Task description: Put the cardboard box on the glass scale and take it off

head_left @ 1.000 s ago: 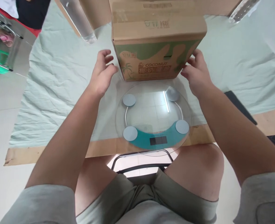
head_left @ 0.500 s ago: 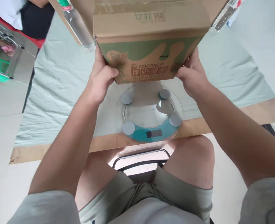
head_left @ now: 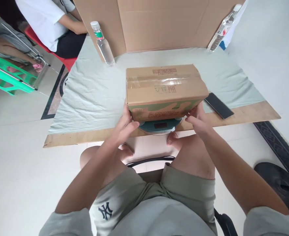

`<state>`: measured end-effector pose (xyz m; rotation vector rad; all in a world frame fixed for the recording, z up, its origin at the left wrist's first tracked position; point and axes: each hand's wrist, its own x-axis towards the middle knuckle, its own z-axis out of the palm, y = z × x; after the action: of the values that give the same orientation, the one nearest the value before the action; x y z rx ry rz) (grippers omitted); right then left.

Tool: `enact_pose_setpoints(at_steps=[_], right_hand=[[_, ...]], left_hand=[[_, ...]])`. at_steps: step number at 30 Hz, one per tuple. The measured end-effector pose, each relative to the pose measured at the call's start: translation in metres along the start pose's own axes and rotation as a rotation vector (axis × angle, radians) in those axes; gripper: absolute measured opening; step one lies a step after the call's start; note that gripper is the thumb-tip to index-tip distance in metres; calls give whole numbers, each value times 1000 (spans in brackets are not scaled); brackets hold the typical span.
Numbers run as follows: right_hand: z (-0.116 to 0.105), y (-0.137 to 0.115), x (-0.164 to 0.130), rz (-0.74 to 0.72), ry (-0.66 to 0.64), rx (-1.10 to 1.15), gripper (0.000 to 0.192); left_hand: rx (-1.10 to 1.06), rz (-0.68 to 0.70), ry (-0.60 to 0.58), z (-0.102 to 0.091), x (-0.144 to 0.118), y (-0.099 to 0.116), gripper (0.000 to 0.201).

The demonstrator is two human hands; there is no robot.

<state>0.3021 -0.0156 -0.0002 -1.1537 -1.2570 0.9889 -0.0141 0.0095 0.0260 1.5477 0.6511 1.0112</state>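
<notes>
Your left hand [head_left: 125, 126] and right hand [head_left: 196, 119] have fingers pressed on the box [head_left: 164, 91], resting on the scale [head_left: 159, 126] at the tabletop [head_left: 90, 95] edge; overhang could tip it.

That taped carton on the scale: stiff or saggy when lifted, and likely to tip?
The carton probably stays stiff: flat faces, taped seam, no bulge. Tipping seems unlikely, as it is wide and low. It overhangs the scale, so a push might slide it off; left hand and right hand grip its lower corners.
</notes>
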Motion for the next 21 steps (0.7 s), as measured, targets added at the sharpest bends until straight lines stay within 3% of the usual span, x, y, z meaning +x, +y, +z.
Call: enact_pose_setpoints(at_steps=[7,11,14,16,18,21], right_hand=[[6,5,-4,10,47,20,63],[-1,9,0,45,101,37,51],[-11,17,17,78,336,63,27],[-15,24,34,92,509,49,28],[-12,32,49,101,597,23,33],[1,41,57,91,619,-11,33]], left_hand=[[-12,-23,54,7,-8,-10,84],[56,-112,139,-12,-8,-14,76],[147,-152,380,-39,5,-21,41],[198,-142,528,-54,17,-32,7],[212,-130,598,-63,27,-46,25],[208,-145,656,-66,31,-70,40]])
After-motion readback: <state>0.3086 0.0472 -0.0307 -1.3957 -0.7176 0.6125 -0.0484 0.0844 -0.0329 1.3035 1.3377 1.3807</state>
